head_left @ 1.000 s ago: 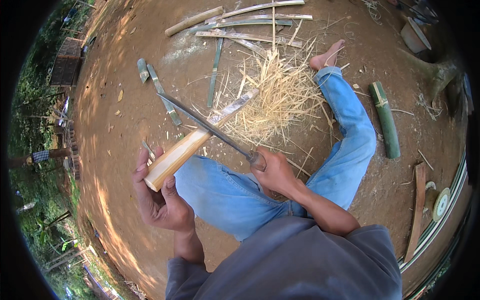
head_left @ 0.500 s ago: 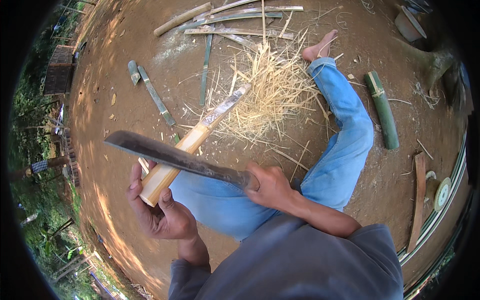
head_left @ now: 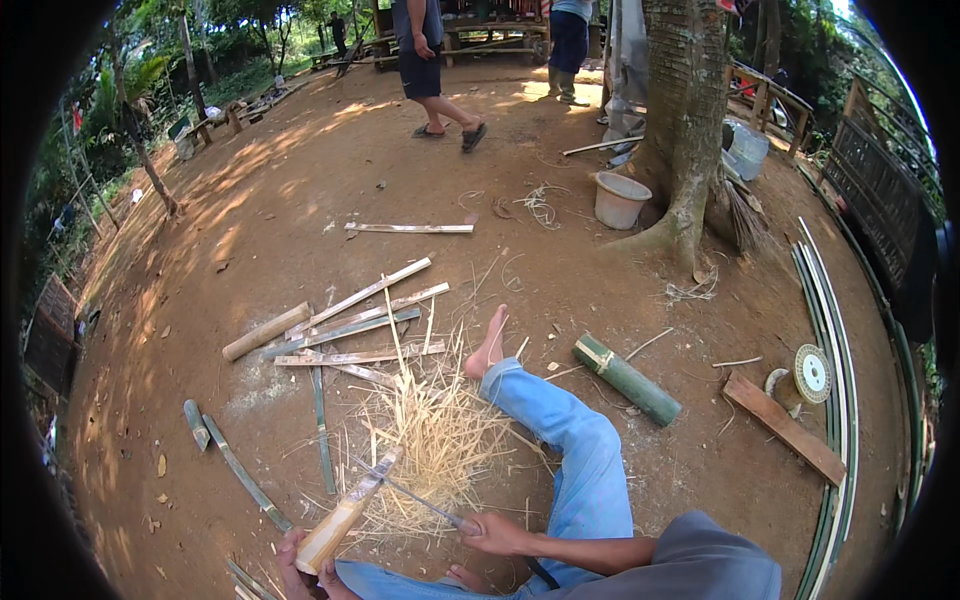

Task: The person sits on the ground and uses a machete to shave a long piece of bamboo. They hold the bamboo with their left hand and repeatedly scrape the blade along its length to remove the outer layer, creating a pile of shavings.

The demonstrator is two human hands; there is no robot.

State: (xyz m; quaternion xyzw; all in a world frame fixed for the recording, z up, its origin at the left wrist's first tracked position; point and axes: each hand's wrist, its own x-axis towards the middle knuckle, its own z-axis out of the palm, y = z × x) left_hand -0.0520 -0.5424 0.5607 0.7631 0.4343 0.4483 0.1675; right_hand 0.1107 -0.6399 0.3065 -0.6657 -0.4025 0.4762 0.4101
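My left hand (head_left: 292,566) grips the lower end of a split bamboo piece (head_left: 335,530), its pale inner face up, tilted away from me above my thigh. Closed round a handle, my right hand (head_left: 497,535) holds a machete (head_left: 418,498). Its dark blade, seen nearly edge-on, lies across the far end of the bamboo piece. Whether the edge bites into it I cannot tell. Beyond that end a heap of pale bamboo shavings (head_left: 450,450) spreads over the ground beside my bent right leg (head_left: 585,440).
Several bamboo strips (head_left: 360,355) lie at the far left, beside a round pole (head_left: 266,333). To the right are a green bamboo section (head_left: 628,380), a plank (head_left: 785,428) and a reel (head_left: 812,374). A bucket (head_left: 622,200) stands by a tree (head_left: 685,130). One person (head_left: 430,70) walks farther off; another (head_left: 568,50) stands.
The view has lifted, bringing the tree and other people in. My right hand has carried the machete from the bamboo's near part out to its far end. My left hand keeps its hold.
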